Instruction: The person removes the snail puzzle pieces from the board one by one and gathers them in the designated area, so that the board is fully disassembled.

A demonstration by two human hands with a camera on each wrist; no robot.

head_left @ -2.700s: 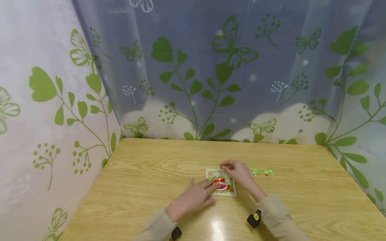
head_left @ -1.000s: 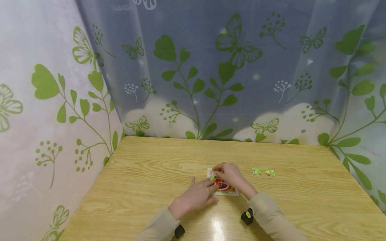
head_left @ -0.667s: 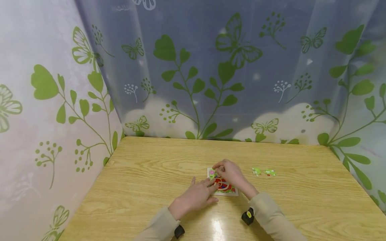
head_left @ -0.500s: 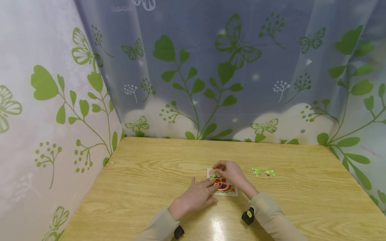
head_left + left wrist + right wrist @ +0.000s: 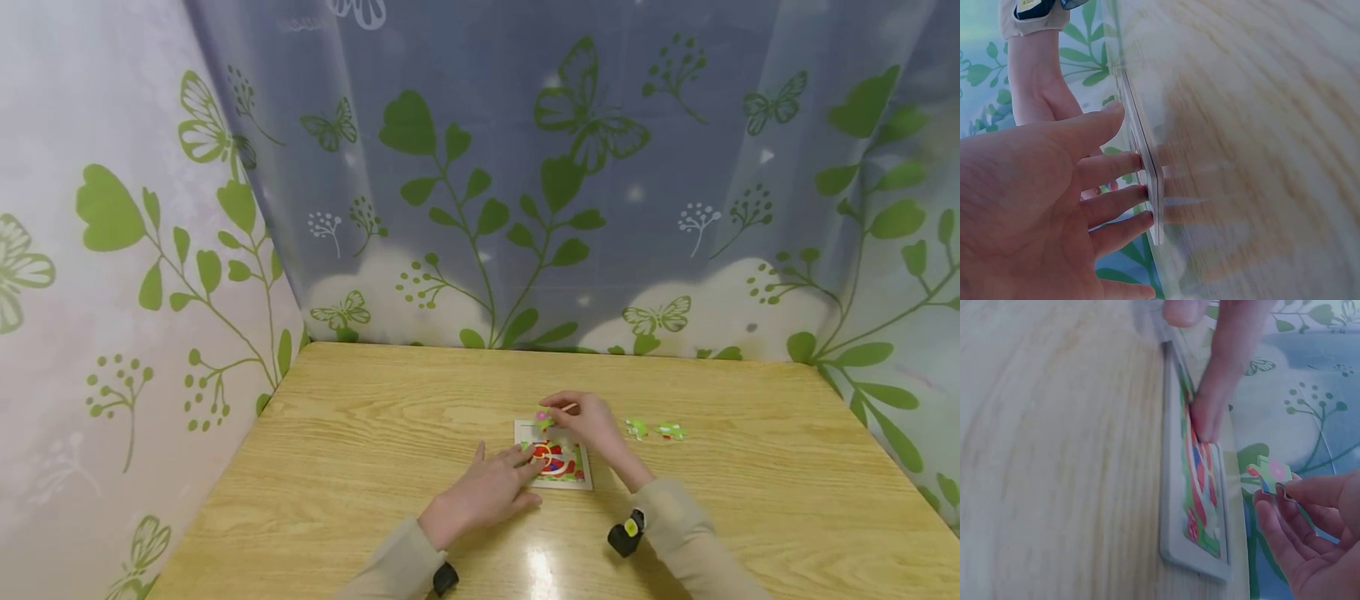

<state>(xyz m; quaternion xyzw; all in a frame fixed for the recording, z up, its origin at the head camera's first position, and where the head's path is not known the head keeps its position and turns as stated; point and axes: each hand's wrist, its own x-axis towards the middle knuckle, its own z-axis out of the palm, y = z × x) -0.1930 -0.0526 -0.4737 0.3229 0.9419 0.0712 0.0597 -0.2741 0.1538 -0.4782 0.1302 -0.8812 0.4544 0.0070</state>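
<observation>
A small square jigsaw puzzle (image 5: 567,469) in a pale frame lies on the table, its picture mostly red and green. My left hand (image 5: 483,492) rests on its left side with spread, straight fingers; in the left wrist view those fingertips touch the board's edge (image 5: 1147,162). Thumb and fingers of my right hand (image 5: 596,429) pinch a puzzle piece (image 5: 1272,472), green with a pink flower, held up off the board's far left corner. The board's far strip shows bare backing where pieces are out. Two green loose pieces (image 5: 636,428) lie right of my right hand.
The wooden table (image 5: 375,417) carries the puzzle near its middle. A patterned curtain (image 5: 480,208) with green leaves and butterflies stands along the back edge, and more of it hangs at both sides.
My right hand first moved left to the board's far left corner, and has now lifted the pink-flower piece out, drawing back slightly right. The left hand stays on the board.
</observation>
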